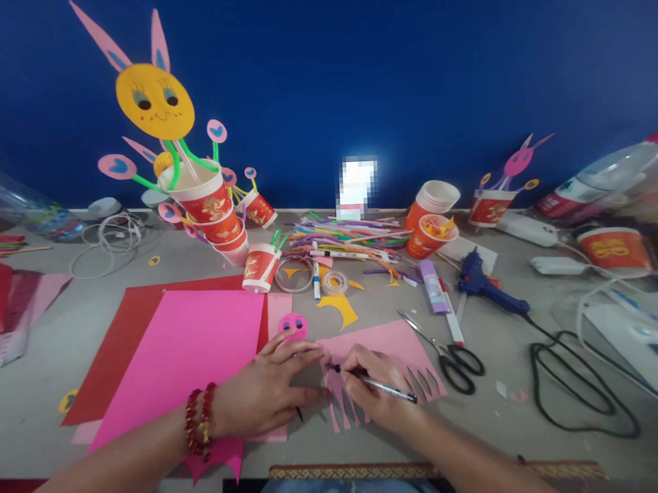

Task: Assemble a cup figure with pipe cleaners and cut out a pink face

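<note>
My right hand [373, 383] is closed around a slim white-and-black marker pen [393, 390], its tip touching a light pink paper sheet [377, 339]. That sheet has a row of curved cuts along its near edge. My left hand [272, 387] lies stretched out with its fingers on the sheet's left side; a thin dark thing [300, 413], too small to name, pokes out beneath them. Just beyond those fingers sits a pink paper circle [292, 325] with drawn eyes. Scissors [448, 357] with black handles rest right of the sheet.
Bright pink paper [192, 347] covers red paper [109, 343] at left. Behind lie pipe cleaners [350, 238], a tape roll [335, 281] and yellow scraps [340, 308]. A blue glue gun [488, 287] with a black cord is at right. Stacked paper cups [212, 208] hold a yellow rabbit-eared figure [156, 101].
</note>
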`<state>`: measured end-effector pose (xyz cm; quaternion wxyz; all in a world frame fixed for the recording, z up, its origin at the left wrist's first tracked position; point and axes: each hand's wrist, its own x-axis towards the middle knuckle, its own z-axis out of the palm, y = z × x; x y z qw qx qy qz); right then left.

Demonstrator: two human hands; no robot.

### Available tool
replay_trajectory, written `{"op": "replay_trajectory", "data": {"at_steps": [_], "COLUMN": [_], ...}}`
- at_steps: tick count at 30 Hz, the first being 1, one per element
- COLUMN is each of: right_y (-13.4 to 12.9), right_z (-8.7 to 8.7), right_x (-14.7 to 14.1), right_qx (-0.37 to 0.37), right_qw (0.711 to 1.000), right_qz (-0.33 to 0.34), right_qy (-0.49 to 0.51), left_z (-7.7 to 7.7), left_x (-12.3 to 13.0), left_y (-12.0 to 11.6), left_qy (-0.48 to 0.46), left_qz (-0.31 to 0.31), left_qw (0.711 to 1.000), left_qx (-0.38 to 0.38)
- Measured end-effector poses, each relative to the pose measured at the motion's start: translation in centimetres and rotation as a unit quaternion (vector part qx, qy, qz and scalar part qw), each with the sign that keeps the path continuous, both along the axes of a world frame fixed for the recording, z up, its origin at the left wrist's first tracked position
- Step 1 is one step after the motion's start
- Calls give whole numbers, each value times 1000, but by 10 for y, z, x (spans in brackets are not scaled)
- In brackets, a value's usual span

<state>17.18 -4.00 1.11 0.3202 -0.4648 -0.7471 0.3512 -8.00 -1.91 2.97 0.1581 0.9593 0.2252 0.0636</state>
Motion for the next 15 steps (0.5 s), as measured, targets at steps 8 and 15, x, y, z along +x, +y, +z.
{"op": "replay_trajectory", "data": {"at_steps": [8,15], "right_y": [0,0], "right_z": [1,2], "right_x": [-1,0], "right_qx": [3,-4], "right_qw": [1000,1000], "right_qz": [1,1], "right_qy": [2,-2], "left_z": [1,2], "left_x": [0,0], "left_y": [1,0], "left_qy": [6,11], "left_qz": [-2,-1], "left_qw": [1000,1000], "left_qx": [-9,-17]}}
